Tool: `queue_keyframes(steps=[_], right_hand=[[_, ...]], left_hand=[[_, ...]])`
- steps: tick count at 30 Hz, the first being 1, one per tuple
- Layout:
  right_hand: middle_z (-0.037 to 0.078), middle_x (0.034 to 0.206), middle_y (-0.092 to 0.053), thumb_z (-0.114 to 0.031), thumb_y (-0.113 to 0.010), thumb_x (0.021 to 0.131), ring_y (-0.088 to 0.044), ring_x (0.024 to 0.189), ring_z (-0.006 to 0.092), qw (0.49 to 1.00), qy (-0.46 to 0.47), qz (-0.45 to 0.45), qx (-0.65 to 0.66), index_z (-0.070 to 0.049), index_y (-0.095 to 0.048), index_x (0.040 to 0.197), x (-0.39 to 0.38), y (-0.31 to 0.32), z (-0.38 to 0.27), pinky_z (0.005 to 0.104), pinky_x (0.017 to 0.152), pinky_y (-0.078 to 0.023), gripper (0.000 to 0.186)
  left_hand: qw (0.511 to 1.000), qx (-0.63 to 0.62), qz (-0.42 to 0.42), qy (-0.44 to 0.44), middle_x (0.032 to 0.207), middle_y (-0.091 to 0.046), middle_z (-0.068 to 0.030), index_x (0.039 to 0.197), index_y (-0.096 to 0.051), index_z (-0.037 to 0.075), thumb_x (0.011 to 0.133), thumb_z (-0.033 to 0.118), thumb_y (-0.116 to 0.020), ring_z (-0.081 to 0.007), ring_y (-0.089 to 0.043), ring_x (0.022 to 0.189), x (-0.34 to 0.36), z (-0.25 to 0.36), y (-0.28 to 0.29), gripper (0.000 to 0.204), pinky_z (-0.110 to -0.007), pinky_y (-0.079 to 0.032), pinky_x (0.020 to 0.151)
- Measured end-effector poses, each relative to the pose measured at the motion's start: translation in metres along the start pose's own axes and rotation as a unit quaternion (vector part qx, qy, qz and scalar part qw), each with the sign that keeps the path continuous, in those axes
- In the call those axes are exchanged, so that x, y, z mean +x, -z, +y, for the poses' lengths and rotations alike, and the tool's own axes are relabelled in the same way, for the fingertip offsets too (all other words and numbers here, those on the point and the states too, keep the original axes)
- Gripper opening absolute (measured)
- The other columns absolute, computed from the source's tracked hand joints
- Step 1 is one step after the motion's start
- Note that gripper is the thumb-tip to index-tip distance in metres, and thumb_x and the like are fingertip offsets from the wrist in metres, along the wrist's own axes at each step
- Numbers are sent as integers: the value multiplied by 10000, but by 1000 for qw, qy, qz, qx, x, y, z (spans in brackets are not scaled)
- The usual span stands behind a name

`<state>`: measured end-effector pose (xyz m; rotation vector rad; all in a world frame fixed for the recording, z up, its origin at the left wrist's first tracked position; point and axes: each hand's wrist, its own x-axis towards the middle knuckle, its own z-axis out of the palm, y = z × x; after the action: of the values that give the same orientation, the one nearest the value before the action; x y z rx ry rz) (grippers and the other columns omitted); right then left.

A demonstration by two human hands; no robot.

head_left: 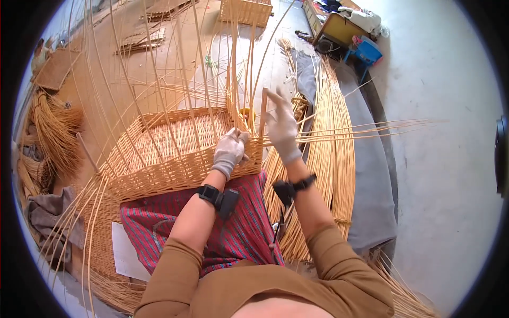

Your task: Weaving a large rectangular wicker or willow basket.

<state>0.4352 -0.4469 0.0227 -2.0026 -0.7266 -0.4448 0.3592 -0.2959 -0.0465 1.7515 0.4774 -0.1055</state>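
Observation:
A half-woven wicker basket [159,177] rests in front of me, its low woven wall topped by tall upright rods. At its near right corner stands a flat wooden stake [263,114]. My left hand [231,151], in a pale glove, is closed over the near wall beside that corner, fingers bent at the rim. My right hand [282,127], also gloved, is raised just right of the stake with its fingers apart. Several long weaving rods [339,132] run out to the right behind that wrist. The gloves partly hide the weave at the corner.
A striped red cloth [238,212] covers my lap under the basket. Bundled peeled rods [336,175] lie on grey cloth at my right. Another wicker piece [101,233] and a rod bundle [53,132] are at left. A blue stool [367,51] stands farther back.

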Motion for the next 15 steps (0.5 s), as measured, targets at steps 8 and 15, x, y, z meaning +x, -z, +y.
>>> queue_keyframes(steps=[8, 15], right_hand=[[100, 730, -632, -228, -544, 1016, -655, 692, 251, 928, -40, -111, -355, -132, -603, 1414, -49, -20, 51, 464, 910, -546, 413], [177, 1175, -711, -170, -618, 1020, -678, 1074, 337, 946, 36, 228, -228, -16, -635, 1327, -49, -50, 60, 428, 968, -530, 345]], left_hand=[[988, 100, 53, -108, 997, -755, -152, 1248, -621, 68, 1012, 294, -700, -194, -769, 908, -6, -9, 1, 336, -304, -590, 748], [893, 154, 357, -226, 1017, -739, -38, 1135, -708, 86, 970, 137, -745, -169, -691, 840, -158, -134, 187, 177, -313, -569, 766]])
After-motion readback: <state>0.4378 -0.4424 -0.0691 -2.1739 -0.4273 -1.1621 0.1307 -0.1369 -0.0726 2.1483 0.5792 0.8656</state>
